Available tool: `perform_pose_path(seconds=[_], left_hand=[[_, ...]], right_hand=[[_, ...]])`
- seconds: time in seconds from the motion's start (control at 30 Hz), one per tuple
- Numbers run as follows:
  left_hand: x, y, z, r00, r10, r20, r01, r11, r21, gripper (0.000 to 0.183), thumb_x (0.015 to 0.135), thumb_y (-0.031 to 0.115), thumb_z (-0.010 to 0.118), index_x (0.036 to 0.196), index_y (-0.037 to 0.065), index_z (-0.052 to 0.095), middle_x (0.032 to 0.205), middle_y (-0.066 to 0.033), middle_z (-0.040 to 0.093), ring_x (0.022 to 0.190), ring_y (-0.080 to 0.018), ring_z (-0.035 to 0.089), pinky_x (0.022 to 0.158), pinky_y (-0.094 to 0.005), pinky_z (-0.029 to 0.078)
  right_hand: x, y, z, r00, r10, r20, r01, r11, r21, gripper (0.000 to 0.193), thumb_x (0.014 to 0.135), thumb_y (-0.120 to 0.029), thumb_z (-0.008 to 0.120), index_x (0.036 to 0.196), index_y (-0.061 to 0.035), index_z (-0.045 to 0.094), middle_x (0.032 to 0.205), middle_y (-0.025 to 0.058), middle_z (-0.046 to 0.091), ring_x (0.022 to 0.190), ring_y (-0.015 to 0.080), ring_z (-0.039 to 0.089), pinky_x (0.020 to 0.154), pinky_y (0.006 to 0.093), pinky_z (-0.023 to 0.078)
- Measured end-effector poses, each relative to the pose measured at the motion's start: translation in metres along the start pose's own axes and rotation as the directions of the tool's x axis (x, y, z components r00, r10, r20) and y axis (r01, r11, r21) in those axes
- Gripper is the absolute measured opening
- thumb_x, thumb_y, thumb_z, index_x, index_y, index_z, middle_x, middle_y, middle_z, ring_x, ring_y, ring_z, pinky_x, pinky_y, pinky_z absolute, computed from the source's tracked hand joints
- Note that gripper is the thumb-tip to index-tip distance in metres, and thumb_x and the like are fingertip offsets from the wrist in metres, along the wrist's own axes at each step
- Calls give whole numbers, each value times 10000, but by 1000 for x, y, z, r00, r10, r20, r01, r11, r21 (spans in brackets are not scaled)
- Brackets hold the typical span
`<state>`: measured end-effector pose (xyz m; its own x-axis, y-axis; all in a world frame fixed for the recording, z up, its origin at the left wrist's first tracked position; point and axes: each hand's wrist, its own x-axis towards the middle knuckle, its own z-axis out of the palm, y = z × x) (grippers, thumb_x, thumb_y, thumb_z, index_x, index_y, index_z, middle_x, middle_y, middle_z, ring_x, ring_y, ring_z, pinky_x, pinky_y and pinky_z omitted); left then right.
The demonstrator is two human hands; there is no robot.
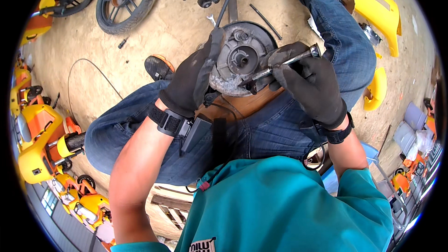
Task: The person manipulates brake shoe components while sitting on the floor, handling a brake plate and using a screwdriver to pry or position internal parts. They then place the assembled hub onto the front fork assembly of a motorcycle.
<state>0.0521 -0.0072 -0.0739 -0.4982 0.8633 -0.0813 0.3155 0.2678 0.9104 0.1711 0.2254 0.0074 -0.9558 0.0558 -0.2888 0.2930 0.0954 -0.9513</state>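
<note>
A round, grey metal brake plate with a dirty, worn face sits between my knees, above a piece of brown wood. My left hand, in a black glove, grips its left edge, and some of the fingers are hidden. A black cable runs up and away beside that hand. My right hand, also gloved, is closed around a long chrome wrench with a round head at its upper right end. The wrench slants down left, its far tip at the lower right part of the plate.
On the floor ahead lie a spoked wheel with tyre, a thin metal rod and a small spanner. A loose cable curves at the left. Yellow body panels lie at the right; yellow-orange scooters stand at the left.
</note>
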Motion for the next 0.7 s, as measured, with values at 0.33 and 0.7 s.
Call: perform_pose_path(seconds=[0.33,0.7], left_hand=[[-4,5,-2,993,93,-66,-89,994,58,610,1007,213,508,1517,-5,255,1301,-204,583,1144,-283,628,945,-358,526],[1,-17,5,998,-67,12,68,993,-101,642,996,167,504,1537,-8,205,1309,-233,568,1145,-327,615,943,-361,528]], right_hand=[[11,-3,1,934,-354,50,353,890,-289,159,875,-31,621,1020,13,669,913,138,674,739,200,682,679,315,534],[11,-13,-1,974,-214,71,225,924,-308,132,886,-72,616,959,19,678,827,145,665,703,213,675,634,324,516]])
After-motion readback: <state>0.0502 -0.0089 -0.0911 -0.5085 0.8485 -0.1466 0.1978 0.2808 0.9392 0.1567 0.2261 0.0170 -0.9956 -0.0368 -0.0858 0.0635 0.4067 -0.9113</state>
